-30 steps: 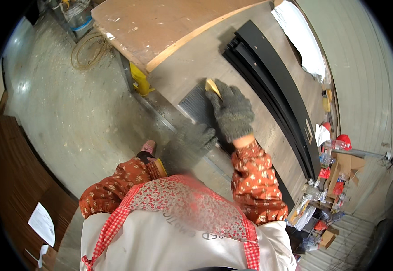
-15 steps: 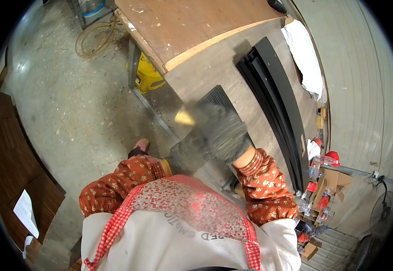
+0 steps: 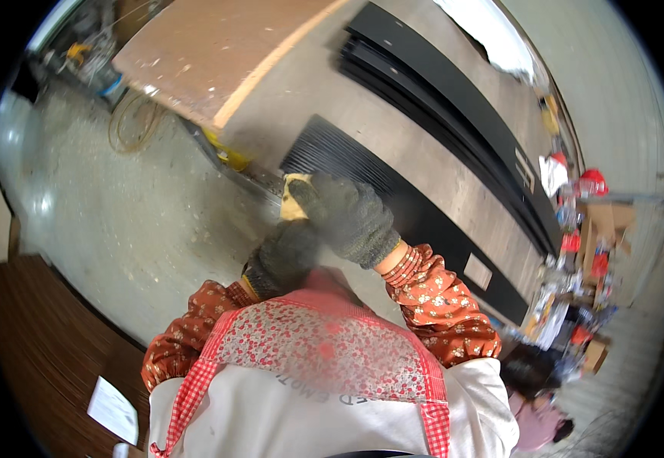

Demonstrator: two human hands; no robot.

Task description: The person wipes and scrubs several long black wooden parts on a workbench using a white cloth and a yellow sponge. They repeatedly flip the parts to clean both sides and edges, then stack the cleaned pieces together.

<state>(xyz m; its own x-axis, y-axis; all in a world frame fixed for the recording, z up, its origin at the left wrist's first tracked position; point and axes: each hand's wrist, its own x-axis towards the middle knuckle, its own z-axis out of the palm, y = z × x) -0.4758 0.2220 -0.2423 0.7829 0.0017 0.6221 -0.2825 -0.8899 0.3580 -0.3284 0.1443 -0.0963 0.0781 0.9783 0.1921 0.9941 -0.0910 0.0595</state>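
Note:
A dark grey knitted glove covers my right hand (image 3: 355,217), whose fingers are closed on a pale yellow piece (image 3: 294,198); I cannot tell whether it is sponge, cloth or paper. Just below that piece is my gloved left hand (image 3: 282,258), close against the right one, its fingers blurred and partly hidden. Under and beyond my right hand lies a long black panel (image 3: 431,229) on the table. Its far left end is ridged with fine grooves, and a rectangular opening shows toward its near right end.
Several long black panels (image 3: 454,99) lie stacked farther back on the grey table (image 3: 431,164). A brown board (image 3: 194,57) covers the table's far left. Boxes and clutter (image 3: 584,259) stand to the right. A person (image 3: 538,424) is low at right; dark brown boards (image 3: 49,343) lie at left.
My view has turned, so the black panel shows more fully. My right hand, blurred over the ridged end before, now sits at the panel's near edge with the yellow piece, beside my left hand.

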